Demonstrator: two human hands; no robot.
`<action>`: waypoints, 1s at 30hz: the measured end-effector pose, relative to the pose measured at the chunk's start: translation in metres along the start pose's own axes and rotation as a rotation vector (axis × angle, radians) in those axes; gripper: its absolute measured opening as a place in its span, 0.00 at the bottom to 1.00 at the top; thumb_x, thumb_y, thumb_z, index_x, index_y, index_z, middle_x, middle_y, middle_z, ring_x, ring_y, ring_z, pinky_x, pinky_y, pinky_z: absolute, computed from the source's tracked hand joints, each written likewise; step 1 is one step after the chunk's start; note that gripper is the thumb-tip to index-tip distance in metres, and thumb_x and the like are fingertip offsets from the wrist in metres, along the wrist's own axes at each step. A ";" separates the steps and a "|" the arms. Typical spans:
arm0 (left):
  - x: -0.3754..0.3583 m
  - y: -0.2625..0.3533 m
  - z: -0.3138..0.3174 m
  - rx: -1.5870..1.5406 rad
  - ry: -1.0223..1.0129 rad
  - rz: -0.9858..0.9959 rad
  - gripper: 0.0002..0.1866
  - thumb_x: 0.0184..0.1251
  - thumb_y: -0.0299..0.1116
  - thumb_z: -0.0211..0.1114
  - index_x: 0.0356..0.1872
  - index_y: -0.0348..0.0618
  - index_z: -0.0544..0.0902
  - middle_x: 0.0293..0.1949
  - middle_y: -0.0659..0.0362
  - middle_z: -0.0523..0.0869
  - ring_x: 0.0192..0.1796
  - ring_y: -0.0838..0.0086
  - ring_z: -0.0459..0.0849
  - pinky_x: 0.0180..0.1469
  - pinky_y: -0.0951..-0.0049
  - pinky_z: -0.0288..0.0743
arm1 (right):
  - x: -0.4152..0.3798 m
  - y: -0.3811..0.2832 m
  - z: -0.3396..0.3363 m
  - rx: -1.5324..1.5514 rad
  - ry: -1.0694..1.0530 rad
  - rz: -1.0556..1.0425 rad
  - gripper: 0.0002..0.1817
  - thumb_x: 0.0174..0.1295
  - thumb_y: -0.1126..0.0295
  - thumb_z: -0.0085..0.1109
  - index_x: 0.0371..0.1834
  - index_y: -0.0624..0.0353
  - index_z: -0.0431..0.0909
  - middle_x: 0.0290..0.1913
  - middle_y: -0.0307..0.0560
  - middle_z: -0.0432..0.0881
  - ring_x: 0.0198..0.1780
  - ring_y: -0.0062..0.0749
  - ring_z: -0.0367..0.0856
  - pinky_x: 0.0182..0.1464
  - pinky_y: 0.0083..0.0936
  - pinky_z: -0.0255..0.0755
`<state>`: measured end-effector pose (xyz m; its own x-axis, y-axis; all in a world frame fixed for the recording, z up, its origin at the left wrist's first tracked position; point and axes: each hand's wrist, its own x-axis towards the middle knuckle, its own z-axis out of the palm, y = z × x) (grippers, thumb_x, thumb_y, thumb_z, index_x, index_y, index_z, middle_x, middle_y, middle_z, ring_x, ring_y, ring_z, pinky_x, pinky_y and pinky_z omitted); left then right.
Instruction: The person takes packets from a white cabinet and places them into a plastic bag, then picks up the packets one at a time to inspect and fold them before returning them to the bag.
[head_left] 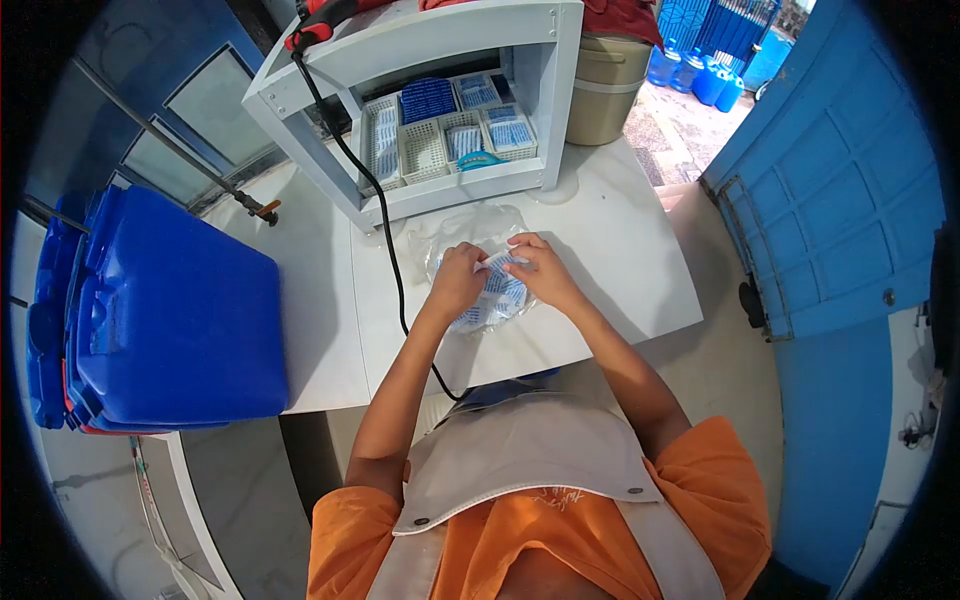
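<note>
On the white counter lies a clear plastic bag (pixel 466 221), and white sachets with blue print (pixel 500 293) show in and over it. My left hand (pixel 459 281) is closed, its thumb and fingers pinching the edge of a small white sachet (pixel 497 261). My right hand (pixel 543 272) is curled round the other side of that sachet, thumb and fingers bent onto it. Both hands are close together above the bag. The fingertips partly hide the sachet, so its exact shape cannot be told.
Behind the bag, a white shelf unit (pixel 455 205) holds several small baskets (pixel 423 150) of printed sachets. A black cable (pixel 392 245) runs down across the counter (pixel 625 285) to my left. Blue plastic containers (pixel 185 310) stand at left; a beige bucket (pixel 605 95) stands at the back right.
</note>
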<state>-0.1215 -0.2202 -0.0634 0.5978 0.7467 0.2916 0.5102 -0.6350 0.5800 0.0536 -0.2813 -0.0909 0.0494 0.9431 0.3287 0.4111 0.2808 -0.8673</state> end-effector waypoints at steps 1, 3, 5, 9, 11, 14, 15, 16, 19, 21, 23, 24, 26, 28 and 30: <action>0.002 0.000 -0.003 -0.021 -0.085 -0.066 0.11 0.50 0.28 0.64 0.35 0.35 0.79 0.32 0.53 0.83 0.32 0.61 0.80 0.38 0.68 0.73 | 0.002 0.000 -0.002 0.086 0.001 0.072 0.12 0.55 0.70 0.62 0.38 0.68 0.79 0.45 0.51 0.74 0.46 0.35 0.75 0.44 0.25 0.71; 0.002 0.000 -0.005 -0.041 -0.171 -0.128 0.10 0.51 0.28 0.64 0.35 0.35 0.79 0.32 0.53 0.83 0.33 0.63 0.81 0.39 0.68 0.73 | 0.004 -0.001 -0.005 0.169 0.021 0.134 0.12 0.56 0.70 0.62 0.37 0.69 0.79 0.43 0.48 0.76 0.43 0.31 0.76 0.42 0.23 0.71; 0.001 -0.001 -0.005 -0.414 -0.253 -0.297 0.10 0.52 0.28 0.64 0.36 0.35 0.78 0.33 0.53 0.83 0.35 0.66 0.81 0.40 0.70 0.74 | 0.004 -0.003 -0.007 0.254 0.041 0.197 0.12 0.57 0.70 0.62 0.36 0.69 0.79 0.41 0.45 0.78 0.40 0.26 0.76 0.41 0.21 0.71; 0.002 0.009 -0.006 -0.345 -0.159 -0.298 0.11 0.54 0.25 0.64 0.38 0.33 0.77 0.30 0.56 0.81 0.32 0.74 0.79 0.36 0.73 0.73 | 0.008 -0.006 -0.006 0.572 0.067 0.499 0.10 0.58 0.71 0.60 0.38 0.66 0.78 0.33 0.38 0.79 0.32 0.18 0.75 0.35 0.17 0.69; 0.004 0.007 0.000 -0.405 -0.075 -0.316 0.11 0.55 0.25 0.64 0.38 0.32 0.77 0.30 0.57 0.81 0.32 0.76 0.79 0.35 0.75 0.73 | 0.010 -0.007 -0.003 0.635 0.100 0.503 0.10 0.59 0.71 0.59 0.40 0.65 0.77 0.32 0.37 0.79 0.31 0.16 0.74 0.33 0.16 0.68; 0.003 0.014 -0.005 -0.224 -0.090 -0.288 0.10 0.57 0.26 0.62 0.39 0.32 0.77 0.29 0.58 0.80 0.31 0.79 0.78 0.33 0.78 0.72 | 0.014 -0.019 -0.005 0.605 0.163 0.463 0.10 0.59 0.72 0.57 0.42 0.63 0.74 0.32 0.39 0.79 0.32 0.17 0.75 0.32 0.16 0.69; 0.003 0.007 -0.002 -0.223 -0.088 -0.288 0.10 0.57 0.26 0.62 0.39 0.32 0.77 0.29 0.58 0.80 0.31 0.79 0.78 0.33 0.78 0.72 | 0.016 -0.017 -0.009 0.647 0.180 0.502 0.08 0.59 0.73 0.57 0.41 0.62 0.74 0.33 0.39 0.79 0.32 0.18 0.76 0.33 0.18 0.71; 0.002 0.000 0.000 -0.330 -0.051 -0.329 0.09 0.58 0.27 0.61 0.38 0.33 0.77 0.29 0.59 0.80 0.31 0.79 0.78 0.33 0.78 0.72 | 0.016 -0.015 -0.012 0.688 0.197 0.542 0.07 0.60 0.73 0.56 0.40 0.61 0.74 0.33 0.38 0.79 0.33 0.19 0.77 0.34 0.20 0.73; 0.002 -0.001 -0.004 -0.550 0.025 -0.457 0.07 0.61 0.28 0.59 0.35 0.35 0.77 0.29 0.61 0.79 0.31 0.79 0.78 0.33 0.77 0.74 | 0.014 -0.018 -0.020 0.821 0.218 0.539 0.06 0.60 0.74 0.55 0.40 0.61 0.74 0.34 0.40 0.78 0.35 0.22 0.78 0.37 0.23 0.75; 0.005 0.003 -0.008 -0.661 0.068 -0.544 0.06 0.62 0.29 0.58 0.33 0.36 0.77 0.29 0.62 0.78 0.31 0.79 0.78 0.33 0.77 0.74 | 0.016 -0.021 -0.022 0.812 0.227 0.516 0.06 0.59 0.74 0.55 0.39 0.61 0.74 0.34 0.40 0.78 0.35 0.22 0.78 0.37 0.22 0.74; 0.007 0.006 -0.008 -0.789 0.091 -0.577 0.04 0.63 0.28 0.57 0.33 0.38 0.76 0.29 0.63 0.78 0.31 0.79 0.78 0.34 0.76 0.75 | 0.015 -0.020 -0.021 0.802 0.239 0.495 0.06 0.59 0.73 0.56 0.39 0.60 0.74 0.34 0.40 0.78 0.35 0.22 0.77 0.36 0.22 0.73; 0.008 0.005 -0.006 -0.790 0.089 -0.574 0.04 0.63 0.28 0.57 0.33 0.38 0.76 0.29 0.63 0.78 0.31 0.79 0.78 0.34 0.76 0.75 | 0.015 -0.020 -0.019 0.765 0.248 0.473 0.06 0.58 0.74 0.56 0.37 0.61 0.74 0.33 0.40 0.78 0.34 0.20 0.76 0.35 0.19 0.71; 0.009 0.004 -0.003 -0.915 0.103 -0.590 0.04 0.65 0.27 0.56 0.36 0.38 0.75 0.30 0.62 0.78 0.31 0.79 0.78 0.34 0.76 0.76 | 0.014 -0.020 -0.014 0.729 0.261 0.448 0.05 0.57 0.74 0.56 0.36 0.61 0.73 0.32 0.40 0.77 0.33 0.18 0.75 0.34 0.16 0.69; 0.009 0.012 -0.003 -0.945 0.143 -0.603 0.04 0.65 0.27 0.56 0.37 0.38 0.75 0.30 0.62 0.79 0.32 0.79 0.78 0.35 0.76 0.76 | 0.011 -0.033 -0.005 0.652 0.436 0.437 0.05 0.57 0.77 0.56 0.36 0.63 0.73 0.32 0.41 0.77 0.33 0.19 0.75 0.35 0.17 0.69; 0.008 0.021 -0.001 -0.974 0.187 -0.618 0.04 0.66 0.27 0.55 0.38 0.38 0.75 0.31 0.61 0.79 0.33 0.79 0.79 0.37 0.76 0.76 | 0.009 -0.036 0.009 0.571 0.494 0.376 0.05 0.57 0.77 0.56 0.36 0.64 0.72 0.32 0.41 0.77 0.33 0.19 0.75 0.35 0.18 0.70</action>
<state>-0.1071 -0.2277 -0.0479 0.2722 0.9445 -0.1838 -0.0556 0.2061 0.9769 0.0313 -0.2810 -0.0604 0.5379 0.8430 -0.0092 -0.2292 0.1357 -0.9639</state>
